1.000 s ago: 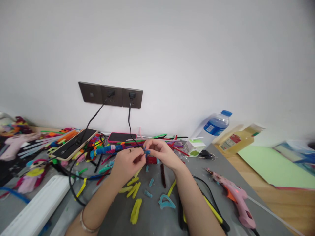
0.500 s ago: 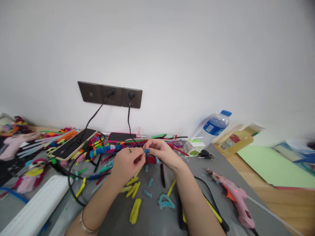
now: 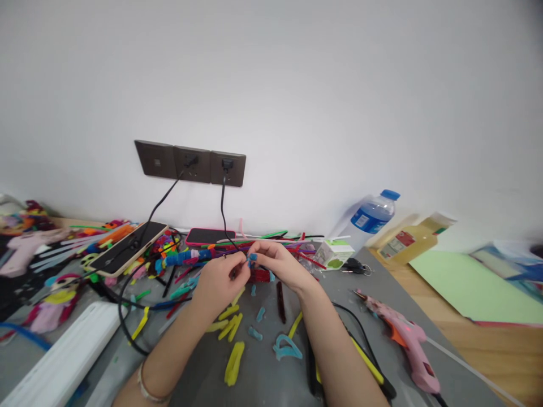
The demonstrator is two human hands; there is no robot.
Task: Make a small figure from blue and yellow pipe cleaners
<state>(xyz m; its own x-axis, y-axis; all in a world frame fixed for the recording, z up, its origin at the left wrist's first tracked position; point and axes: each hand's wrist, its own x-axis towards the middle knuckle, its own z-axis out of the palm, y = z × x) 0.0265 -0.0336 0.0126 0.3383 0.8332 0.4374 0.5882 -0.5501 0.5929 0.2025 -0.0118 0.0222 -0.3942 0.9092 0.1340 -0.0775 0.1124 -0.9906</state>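
My left hand and my right hand meet above the grey table, fingertips pinched together. Between them is a small blue fuzzy piece, seemingly a bit of pipe cleaner; fingers hide most of it. Just below lies a red fuzzy piece with a light blue end. A dark red strip rests to the right. Closer to me are several yellow pipe cleaner pieces, short light blue bits and a light blue bent loop joined to a yellow stem.
A pink glue gun lies at right, beside yellow-and-black handled pliers or cutters. A bottle, small box and keys stand behind. At left are a phone, cables, a doll and a white bar.
My fingers have shifted slightly around the small blue piece, which sits a little higher and shows less. Everything on the table stays where it was.
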